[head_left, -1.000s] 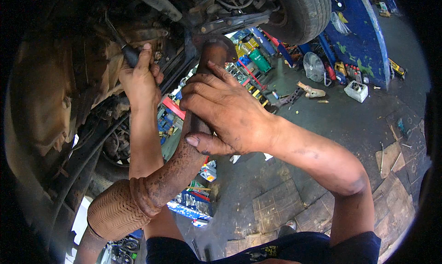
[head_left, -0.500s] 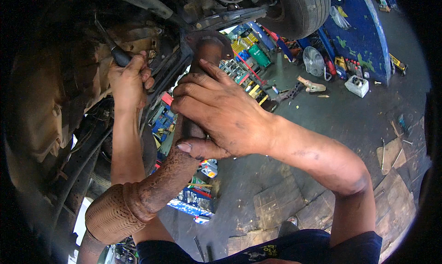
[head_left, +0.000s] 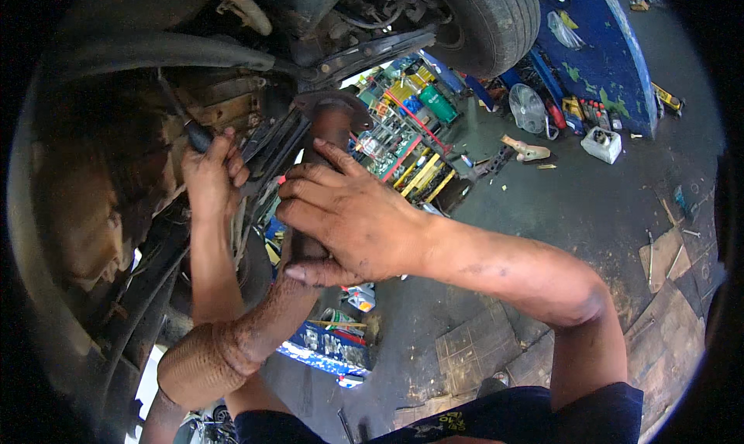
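A rusty exhaust pipe [head_left: 272,314] hangs at a slant beneath a raised vehicle. My right hand [head_left: 353,219] is wrapped round its upper part, thumb on the near side. Above that hand the pipe ends in a flange [head_left: 358,112], which looks apart from the underbody. Lower left, the pipe swells into a ribbed flex section [head_left: 200,366] in front of my left forearm. My left hand [head_left: 213,174] grips a dark-handled tool [head_left: 199,136] with a long, thin metal shaft. The shaft points up along a stained heat shield [head_left: 74,211]; whether its tip touches anything I cannot tell.
Overhead are a tire [head_left: 496,25] and a suspension arm [head_left: 372,56]. Blue lift post [head_left: 612,64], fan [head_left: 528,107] and white container [head_left: 602,144] stand at right. Cardboard [head_left: 477,343] and loose tools lie on the floor; a cluttered blue cart [head_left: 325,351] is below.
The flanged end of the pipe and my right hand have shifted down and left. More of the underbody shows above the flange. My left hand keeps its grip on the tool.
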A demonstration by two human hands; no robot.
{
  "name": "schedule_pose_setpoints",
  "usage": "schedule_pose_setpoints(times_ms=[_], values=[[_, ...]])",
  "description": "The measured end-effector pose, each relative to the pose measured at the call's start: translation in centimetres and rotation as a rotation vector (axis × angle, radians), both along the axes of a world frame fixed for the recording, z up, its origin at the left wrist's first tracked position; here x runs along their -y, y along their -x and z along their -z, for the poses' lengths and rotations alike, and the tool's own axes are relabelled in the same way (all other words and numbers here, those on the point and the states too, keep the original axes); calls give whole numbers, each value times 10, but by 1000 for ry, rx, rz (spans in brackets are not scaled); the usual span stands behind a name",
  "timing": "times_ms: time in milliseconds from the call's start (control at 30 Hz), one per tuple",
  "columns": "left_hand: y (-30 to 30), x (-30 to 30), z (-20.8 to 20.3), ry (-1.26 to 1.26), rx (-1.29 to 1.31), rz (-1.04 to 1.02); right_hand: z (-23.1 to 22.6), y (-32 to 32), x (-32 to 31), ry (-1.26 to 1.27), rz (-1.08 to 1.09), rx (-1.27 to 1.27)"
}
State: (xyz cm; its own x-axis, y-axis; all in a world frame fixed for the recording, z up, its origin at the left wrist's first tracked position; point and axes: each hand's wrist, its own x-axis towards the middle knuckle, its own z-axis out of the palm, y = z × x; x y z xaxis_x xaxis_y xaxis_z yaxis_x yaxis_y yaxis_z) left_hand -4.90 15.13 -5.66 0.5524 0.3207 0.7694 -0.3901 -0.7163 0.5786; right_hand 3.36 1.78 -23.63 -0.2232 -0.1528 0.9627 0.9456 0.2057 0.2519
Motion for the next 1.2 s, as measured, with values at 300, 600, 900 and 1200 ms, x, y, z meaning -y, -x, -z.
schedule_pose_setpoints(times_ms=[300, 600, 900, 1200], values=[[-52, 48, -4, 287, 95, 592, 0, 1, -1, -9, 48, -9], [-59, 59, -4, 469, 69, 1045, 0, 3, 9, 159, 72, -45], [-84, 38, 11, 277, 238, 1035, 0, 5, 11, 167, 108, -45], [-80, 40, 8, 594, 94, 1222, 1, 5, 17, 142, 92, -44]])
